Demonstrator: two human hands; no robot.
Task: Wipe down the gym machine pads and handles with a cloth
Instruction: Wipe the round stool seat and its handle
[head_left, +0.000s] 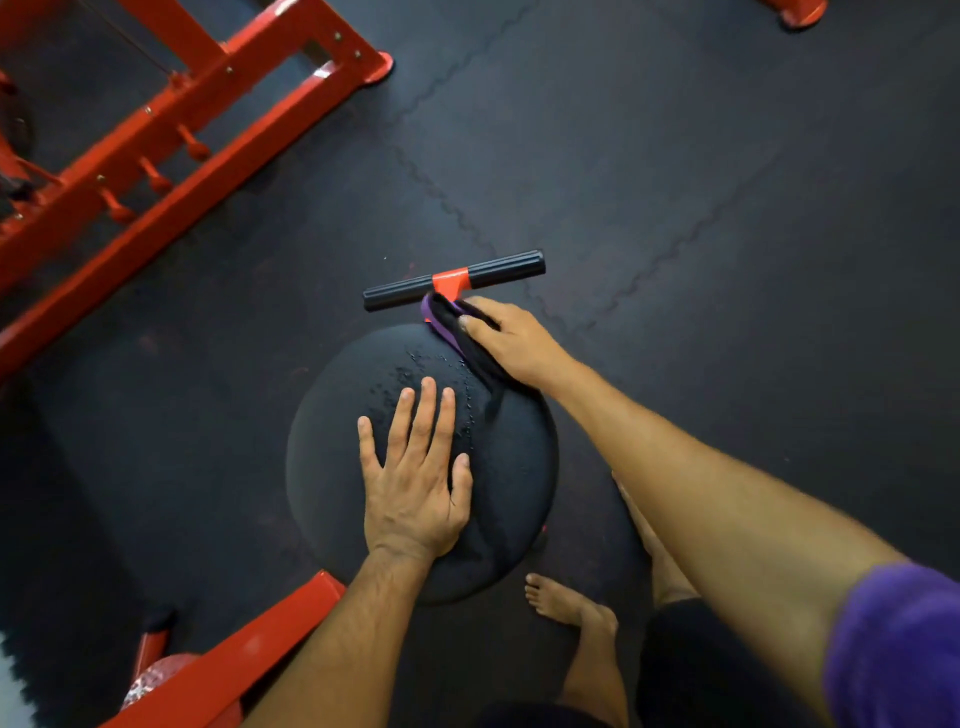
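1. My left hand (415, 483) lies flat on the near-left part of the round black pad (332, 467), fingers straight and spread, holding nothing. I judge it is there to steady the seat, which looks firm and padded and should give only a little under pressure.
2. Droplets (415, 371) sit on the pad's far half, just ahead of my left fingertips, so that patch is likely slick until wiped.
3. The black handle bar (498, 265) with its red bracket (451, 280) stands just beyond the pad's far edge: rigid and ribbed, it should be easy to wrap.
4. My right hand (511, 343) pinches the black and purple cloth (447, 317) at the pad's far rim, touching the bracket. It is soft, light and limp, so I would keep it bunched under my fingers rather than hold a corner.
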